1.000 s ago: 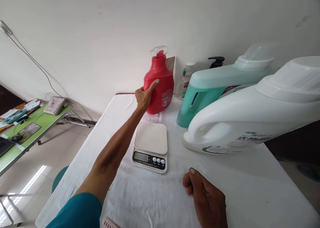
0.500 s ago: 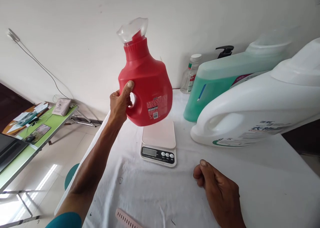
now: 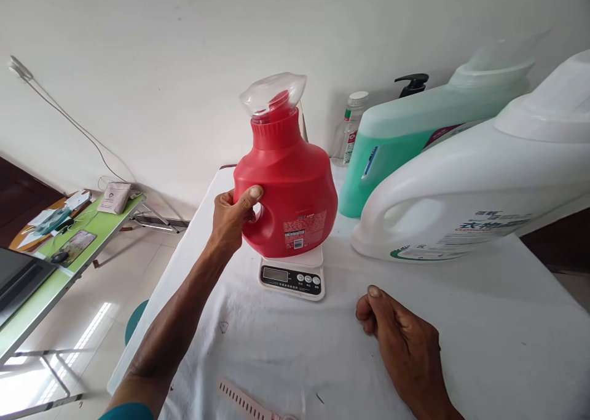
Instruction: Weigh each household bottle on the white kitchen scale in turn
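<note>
Head view, left hand (image 3: pixel 232 218) gripping red jug (image 3: pixel 290 183) over scale (image 3: pixel 291 280), right hand (image 3: pixel 404 345) loosely curled, green liquid (image 3: pixel 396 155) inside translucent bottle (image 3: pixel 396 115)

Red jug (image 3: pixel 290 183) in left hand (image 3: pixel 232 218), over white scale (image 3: pixel 293 280)

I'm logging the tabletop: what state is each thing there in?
Scale: no digits visible
Red bottle: capped, contact with scale unclear
Left hand: gripping red bottle
Right hand: loosely curled
Green bottle: capped, partly full
White bottle: capped
Clear bottle: capped
Black pump: raised
Pink strap: flat
</note>
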A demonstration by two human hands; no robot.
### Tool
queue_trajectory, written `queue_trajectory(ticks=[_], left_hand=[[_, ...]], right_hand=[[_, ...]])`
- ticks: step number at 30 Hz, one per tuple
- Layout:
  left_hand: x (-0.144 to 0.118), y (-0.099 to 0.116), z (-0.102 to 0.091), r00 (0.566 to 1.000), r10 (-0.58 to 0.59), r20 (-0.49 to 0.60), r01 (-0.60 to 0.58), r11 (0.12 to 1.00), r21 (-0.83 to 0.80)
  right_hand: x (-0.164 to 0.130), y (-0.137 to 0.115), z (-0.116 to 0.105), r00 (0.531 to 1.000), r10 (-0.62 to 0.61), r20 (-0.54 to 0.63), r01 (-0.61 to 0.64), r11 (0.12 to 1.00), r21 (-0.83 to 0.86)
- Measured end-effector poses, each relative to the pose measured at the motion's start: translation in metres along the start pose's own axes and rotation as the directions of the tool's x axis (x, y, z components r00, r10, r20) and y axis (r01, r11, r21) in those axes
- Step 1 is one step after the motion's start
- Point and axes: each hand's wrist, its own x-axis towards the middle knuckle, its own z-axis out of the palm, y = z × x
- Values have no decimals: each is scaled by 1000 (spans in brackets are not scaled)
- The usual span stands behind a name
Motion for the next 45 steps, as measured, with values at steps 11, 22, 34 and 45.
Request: queue_trajectory(ticks=[11,22,34,45], left_hand=[[-4,-14,-2,1000,0,17,0,999,41],[-8,-25,-10,994,67,84,-72,996,56],[-11,-14,-28,970,219,107,-239,940,245],[-10,-119,-72,948,-21,-317,35,999,39]], right_hand=[[0,-5,0,1000,8,-18,-8,1000,-6],[1,3,3,999,-17,-47,18,1000,9],[-1,-6,0,1000,-23,-7,22,998,-58],[2,-9,-1,999,37,-35,-40,995,-87]])
